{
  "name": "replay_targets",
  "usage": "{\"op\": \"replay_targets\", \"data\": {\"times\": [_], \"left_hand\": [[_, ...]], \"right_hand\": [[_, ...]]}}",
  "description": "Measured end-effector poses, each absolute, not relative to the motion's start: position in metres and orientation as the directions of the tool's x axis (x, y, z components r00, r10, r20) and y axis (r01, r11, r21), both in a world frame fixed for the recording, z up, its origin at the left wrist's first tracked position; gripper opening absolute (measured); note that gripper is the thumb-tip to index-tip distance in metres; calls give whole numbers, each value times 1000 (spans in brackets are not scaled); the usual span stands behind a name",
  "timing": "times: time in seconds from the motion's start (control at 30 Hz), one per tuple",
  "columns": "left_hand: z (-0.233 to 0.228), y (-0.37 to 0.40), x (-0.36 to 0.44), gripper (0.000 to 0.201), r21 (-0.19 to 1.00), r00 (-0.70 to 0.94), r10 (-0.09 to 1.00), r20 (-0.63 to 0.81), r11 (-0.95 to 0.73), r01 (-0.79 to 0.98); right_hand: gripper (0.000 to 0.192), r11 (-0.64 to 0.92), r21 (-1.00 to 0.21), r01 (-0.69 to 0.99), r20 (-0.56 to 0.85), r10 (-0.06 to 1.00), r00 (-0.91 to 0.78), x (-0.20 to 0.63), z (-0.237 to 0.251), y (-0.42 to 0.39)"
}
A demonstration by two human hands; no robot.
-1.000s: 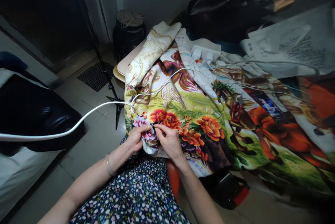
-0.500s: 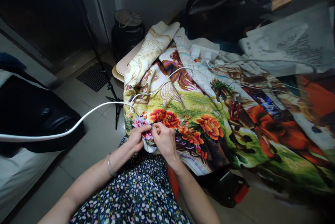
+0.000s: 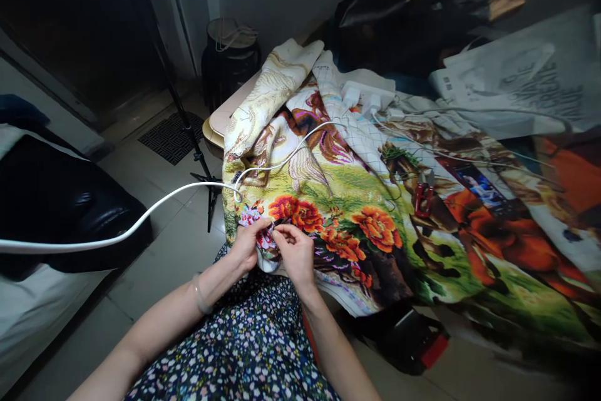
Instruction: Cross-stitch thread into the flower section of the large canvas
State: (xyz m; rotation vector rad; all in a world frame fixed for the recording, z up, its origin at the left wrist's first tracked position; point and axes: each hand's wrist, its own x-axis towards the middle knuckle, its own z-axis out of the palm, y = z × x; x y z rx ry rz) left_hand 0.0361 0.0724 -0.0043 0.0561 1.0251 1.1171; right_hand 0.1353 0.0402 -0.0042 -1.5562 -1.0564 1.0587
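A large cross-stitch cloth (image 3: pixel 357 201) with orange flowers and horses lies spread over a table and hangs toward my lap. My left hand (image 3: pixel 248 244) grips the cloth's near edge beside a pink flower, thumb on top. My right hand (image 3: pixel 293 252) pinches something small, likely a needle, at the same spot, fingertips close to my left thumb. The needle itself is too small to see. Both hands are over my flowered dress.
Red-handled scissors (image 3: pixel 424 197) lie on the cloth to the right. A white cable (image 3: pixel 154 207) crosses from the left to white chargers (image 3: pixel 364 97). A black stool (image 3: pixel 230 57) and tripod leg (image 3: pixel 192 138) stand behind; a black sofa (image 3: pixel 56 201) at left; printed paper (image 3: pixel 516 82) at right.
My right hand has shifted a little left and down along the cloth edge, its fingers closing in toward my left thumb. My left hand keeps its hold.
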Motion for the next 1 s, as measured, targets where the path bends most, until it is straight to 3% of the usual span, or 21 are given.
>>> {"op": "replay_targets", "data": {"times": [0.4, 1.0], "left_hand": [[-1, 75, 36, 23, 465, 78, 740, -668, 498, -732], [-5, 73, 33, 24, 395, 153, 722, -674, 529, -751]], "right_hand": [[15, -96, -976, 194, -37, 956, 290, 133, -12, 41], [18, -120, -984, 130, -78, 954, 290, 132, -6, 44]]}}
